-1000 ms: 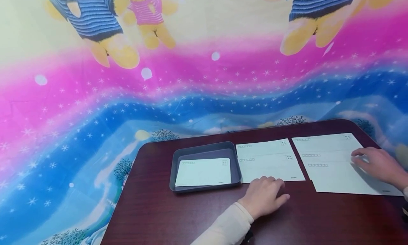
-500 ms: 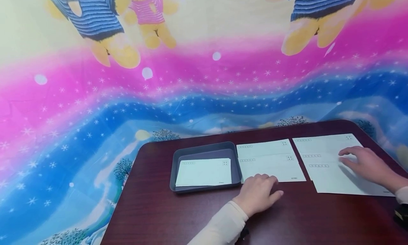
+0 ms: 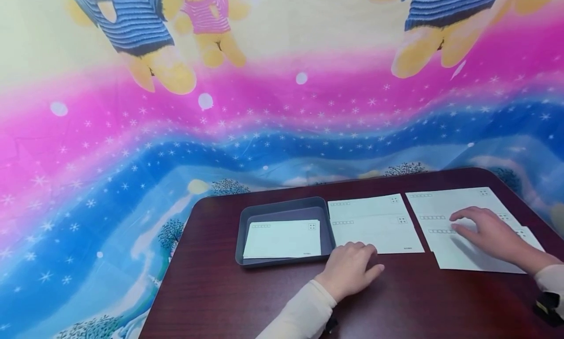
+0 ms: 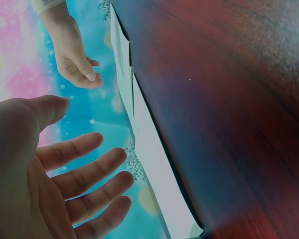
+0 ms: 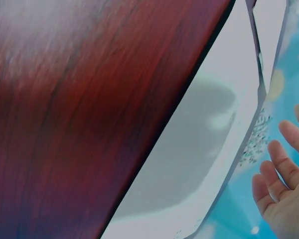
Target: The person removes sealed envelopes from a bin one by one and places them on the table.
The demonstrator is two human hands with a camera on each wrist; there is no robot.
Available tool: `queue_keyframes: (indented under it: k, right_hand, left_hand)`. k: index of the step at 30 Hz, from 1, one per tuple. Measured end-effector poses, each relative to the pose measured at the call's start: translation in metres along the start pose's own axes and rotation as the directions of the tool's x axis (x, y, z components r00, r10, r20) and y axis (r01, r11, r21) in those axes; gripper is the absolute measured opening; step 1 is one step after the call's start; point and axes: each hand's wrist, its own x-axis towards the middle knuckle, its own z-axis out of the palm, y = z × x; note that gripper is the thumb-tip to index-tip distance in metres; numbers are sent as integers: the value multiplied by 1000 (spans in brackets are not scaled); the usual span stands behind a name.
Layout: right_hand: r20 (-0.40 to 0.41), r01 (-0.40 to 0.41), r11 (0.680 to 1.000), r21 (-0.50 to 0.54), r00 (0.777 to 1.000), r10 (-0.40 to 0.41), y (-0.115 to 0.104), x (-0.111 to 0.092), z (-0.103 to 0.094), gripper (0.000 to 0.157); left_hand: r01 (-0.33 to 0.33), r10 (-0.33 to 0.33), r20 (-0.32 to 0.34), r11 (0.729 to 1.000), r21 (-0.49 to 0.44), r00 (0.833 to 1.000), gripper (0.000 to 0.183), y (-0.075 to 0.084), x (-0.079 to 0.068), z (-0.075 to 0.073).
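Note:
White envelopes (image 3: pixel 282 239) with printed boxes lie stacked in the grey tray (image 3: pixel 241 241). Just right of it, overlapping white envelopes (image 3: pixel 374 236) lie flat on the table. My left hand (image 3: pixel 350 270) is over the table near their front edge; in the left wrist view the left hand (image 4: pixel 65 174) has spread, relaxed fingers and holds nothing. Above the staggered envelopes (image 3: pixel 445 251) farther right hovers my right hand (image 3: pixel 486 233), casting a shadow on them. Its fingers are loosely bent with nothing between them, as the right hand (image 5: pixel 284 184) shows in the right wrist view.
The dark red-brown table (image 3: pixel 211 300) has rounded far corners. Behind its far edge hangs a curtain-like cloth (image 3: pixel 264 104) printed with bears and snowflakes. A narrow strip of table separates the middle envelopes from the right ones.
My right hand has moved left over the right-hand envelopes, showing more of their right edges. My left hand has drifted slightly left toward the tray. The envelopes keep their places.

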Motion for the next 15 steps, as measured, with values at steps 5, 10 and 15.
queue_keyframes:
  k: [5, 10, 15]
  right_hand:
    - [2, 10, 1000, 4, 1000, -10, -13, 0, 1, 17]
    - [12, 12, 1000, 26, 1000, -13, -27, 1, 2, 18]
    - [46, 10, 1000, 28, 999, -11, -40, 1, 5, 17]
  left_hand:
    - [1, -1, -15, 1000, -1, 1000, 30, -2, -2, -1]
    - [-3, 3, -29, 1000, 9, 1000, 29, -5, -6, -1]
    - [2, -2, -29, 1000, -6, 1000, 29, -8, -8, -2]
